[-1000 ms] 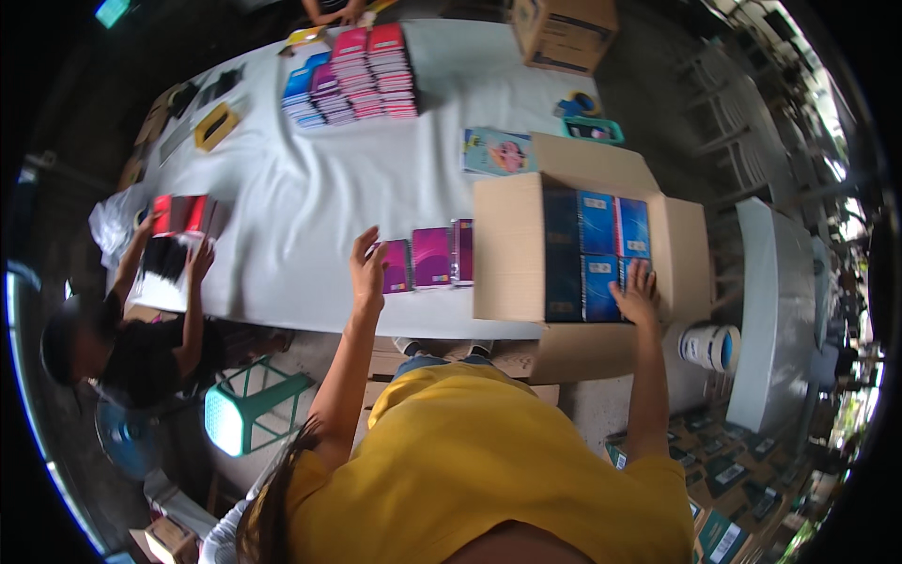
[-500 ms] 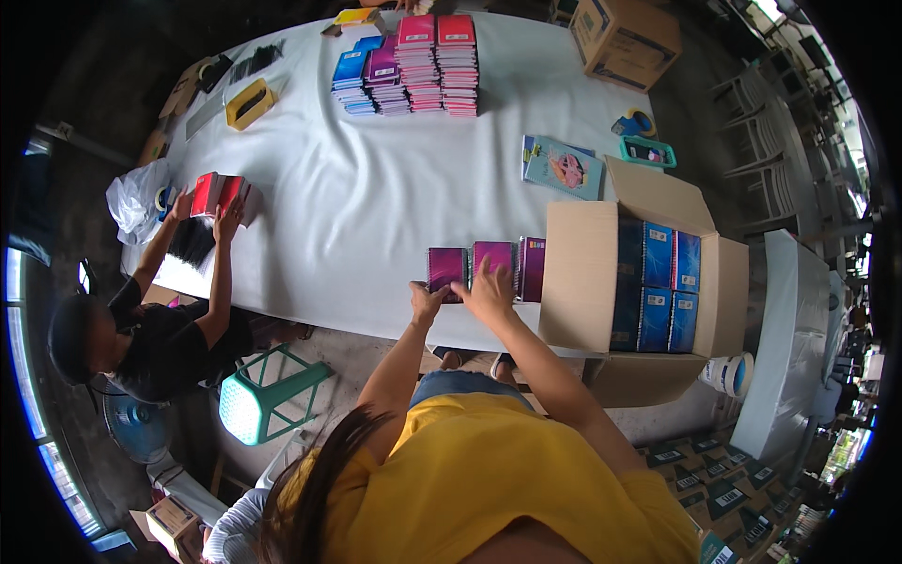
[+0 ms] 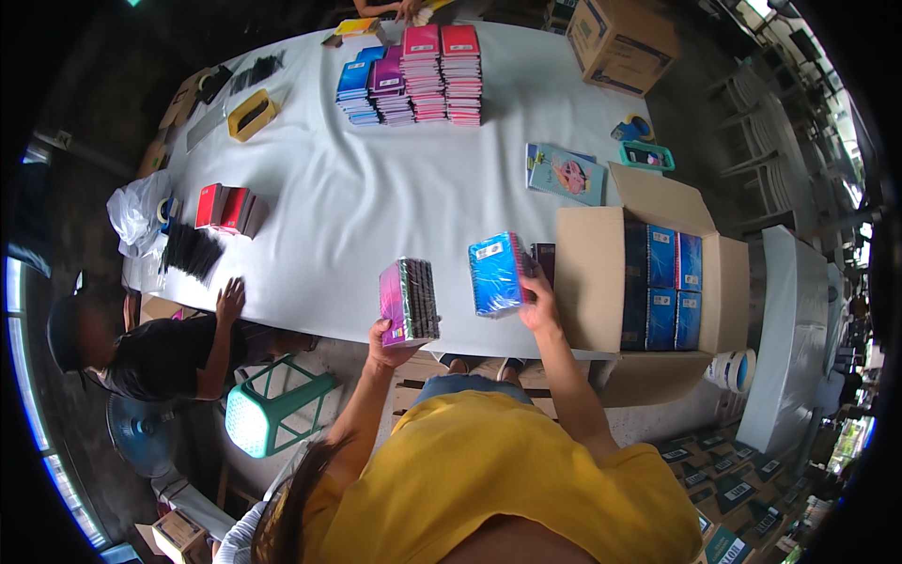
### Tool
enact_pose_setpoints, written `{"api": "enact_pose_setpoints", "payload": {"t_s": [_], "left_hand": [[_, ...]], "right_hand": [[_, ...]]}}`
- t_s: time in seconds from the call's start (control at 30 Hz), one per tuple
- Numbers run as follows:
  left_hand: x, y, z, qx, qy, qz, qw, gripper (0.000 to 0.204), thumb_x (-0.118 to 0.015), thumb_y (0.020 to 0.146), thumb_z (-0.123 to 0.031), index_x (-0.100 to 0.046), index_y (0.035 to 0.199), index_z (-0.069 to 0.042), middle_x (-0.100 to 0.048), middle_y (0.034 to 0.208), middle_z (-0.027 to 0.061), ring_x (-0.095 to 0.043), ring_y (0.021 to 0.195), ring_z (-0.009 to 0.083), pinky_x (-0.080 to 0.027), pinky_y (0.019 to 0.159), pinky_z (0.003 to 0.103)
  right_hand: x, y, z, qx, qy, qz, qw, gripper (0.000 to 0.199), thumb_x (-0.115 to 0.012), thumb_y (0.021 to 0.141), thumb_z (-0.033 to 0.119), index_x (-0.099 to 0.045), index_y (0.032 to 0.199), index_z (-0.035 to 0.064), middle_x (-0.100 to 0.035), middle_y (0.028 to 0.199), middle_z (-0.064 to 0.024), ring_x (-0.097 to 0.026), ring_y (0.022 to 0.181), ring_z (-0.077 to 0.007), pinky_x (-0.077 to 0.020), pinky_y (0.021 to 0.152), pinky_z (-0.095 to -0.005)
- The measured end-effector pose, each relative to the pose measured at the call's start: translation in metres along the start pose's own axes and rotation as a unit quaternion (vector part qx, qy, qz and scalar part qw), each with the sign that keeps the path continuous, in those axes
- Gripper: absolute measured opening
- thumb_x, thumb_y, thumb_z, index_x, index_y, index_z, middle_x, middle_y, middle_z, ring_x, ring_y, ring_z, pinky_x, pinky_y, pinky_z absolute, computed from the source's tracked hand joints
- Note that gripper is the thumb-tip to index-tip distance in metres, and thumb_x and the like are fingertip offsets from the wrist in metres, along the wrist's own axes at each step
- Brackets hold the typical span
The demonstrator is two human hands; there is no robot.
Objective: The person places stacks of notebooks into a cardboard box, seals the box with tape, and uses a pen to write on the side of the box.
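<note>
My left hand (image 3: 388,349) grips a pack of purple spiral notebooks (image 3: 396,299), tipped so its stacked edges face right. In my right hand (image 3: 541,306) is a pack of blue spiral notebooks (image 3: 495,273) in shiny clear wrap, held by its right side. Both packs are over the near edge of the white table, apart from each other. Behind my right hand, a dark notebook pack (image 3: 545,252) stands partly hidden beside the open carton (image 3: 589,273). Inside that carton, blue notebook packs (image 3: 661,258) are lined up in rows.
Tall stacks of notebooks (image 3: 423,85) stand at the far side. Loose notebooks (image 3: 566,175), a teal tray (image 3: 648,155) and a closed carton (image 3: 620,47) are at the right. A co-worker (image 3: 155,348) is at the left by red notebooks (image 3: 224,209) and a green stool (image 3: 272,414).
My hands have spread apart and lifted a pack each from the row of purple-covered packs; the right one now shows a blue cover. The co-worker's hands have left the red notebooks.
</note>
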State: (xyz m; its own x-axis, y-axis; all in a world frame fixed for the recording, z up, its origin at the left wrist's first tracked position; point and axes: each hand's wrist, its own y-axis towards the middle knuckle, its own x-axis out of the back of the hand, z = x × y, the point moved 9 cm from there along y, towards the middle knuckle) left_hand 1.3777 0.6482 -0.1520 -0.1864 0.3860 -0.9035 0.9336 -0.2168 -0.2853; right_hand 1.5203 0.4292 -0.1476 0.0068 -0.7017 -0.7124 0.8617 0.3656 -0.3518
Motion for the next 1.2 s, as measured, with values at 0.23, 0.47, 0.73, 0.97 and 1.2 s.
{"api": "enact_pose_setpoints", "payload": {"t_s": [0.23, 0.47, 0.73, 0.97, 1.2], "left_hand": [[-0.121, 0.076, 0.031, -0.011, -0.029, 0.141, 0.989, 0.098, -0.070, 0.062, -0.051, -0.038, 0.144, -0.008, -0.030, 0.149, 0.0240, -0.030, 0.136, 0.0437, -0.027, 0.107, 0.065], [-0.230, 0.099, 0.101, 0.029, -0.118, 0.111, 0.986, 0.067, -0.069, 0.064, -0.010, -0.050, 0.126, 0.004, -0.064, 0.113, 0.0184, -0.064, 0.101, 0.0322, -0.053, 0.091, 0.045], [-0.264, 0.115, 0.136, 0.011, 0.204, 0.030, 0.978, 0.064, -0.072, 0.074, -0.004, -0.042, 0.130, 0.002, -0.061, 0.110, 0.0143, -0.063, 0.101, 0.0225, -0.054, 0.090, 0.035], [-0.332, 0.107, 0.164, -0.179, 0.531, 0.111, 0.820, 0.113, -0.091, 0.060, -0.023, -0.021, 0.145, 0.001, -0.034, 0.142, 0.0216, -0.040, 0.128, 0.0317, -0.036, 0.107, 0.043], [-0.397, 0.118, 0.202, -0.111, 0.572, 0.174, 0.794, 0.092, -0.079, 0.077, -0.018, -0.023, 0.151, -0.017, -0.036, 0.149, 0.0142, -0.033, 0.138, 0.0325, -0.031, 0.110, 0.051]], "right_hand": [[-0.062, -0.079, 0.113, 0.098, -0.371, 0.092, 0.919, 0.082, -0.066, 0.080, 0.022, -0.025, 0.148, 0.0003, -0.037, 0.147, -0.0179, -0.040, 0.132, -0.0285, -0.0350, 0.108, -0.0401], [-0.012, -0.127, 0.235, 0.302, -0.514, -0.095, 0.797, 0.109, -0.085, 0.064, 0.039, -0.026, 0.148, 0.0018, -0.045, 0.136, -0.0263, -0.044, 0.126, -0.0382, -0.0322, 0.108, -0.0432], [0.089, -0.044, 0.292, 0.187, -0.767, -0.190, 0.584, 0.105, -0.070, 0.072, 0.064, -0.022, 0.151, 0.0133, -0.021, 0.144, -0.0414, -0.027, 0.134, -0.0554, -0.0391, 0.103, -0.0511], [-0.008, -0.125, 0.277, 0.250, -0.477, 0.022, 0.843, 0.079, -0.075, 0.080, 0.040, -0.039, 0.141, 0.0058, -0.048, 0.131, -0.0187, -0.050, 0.119, -0.0282, -0.0427, 0.098, -0.0398], [0.141, -0.106, 0.367, 0.139, -0.152, -0.017, 0.978, 0.049, -0.068, 0.081, 0.019, -0.053, 0.124, -0.0008, -0.065, 0.107, -0.0129, -0.067, 0.093, -0.0237, -0.0564, 0.080, -0.0359]]}}
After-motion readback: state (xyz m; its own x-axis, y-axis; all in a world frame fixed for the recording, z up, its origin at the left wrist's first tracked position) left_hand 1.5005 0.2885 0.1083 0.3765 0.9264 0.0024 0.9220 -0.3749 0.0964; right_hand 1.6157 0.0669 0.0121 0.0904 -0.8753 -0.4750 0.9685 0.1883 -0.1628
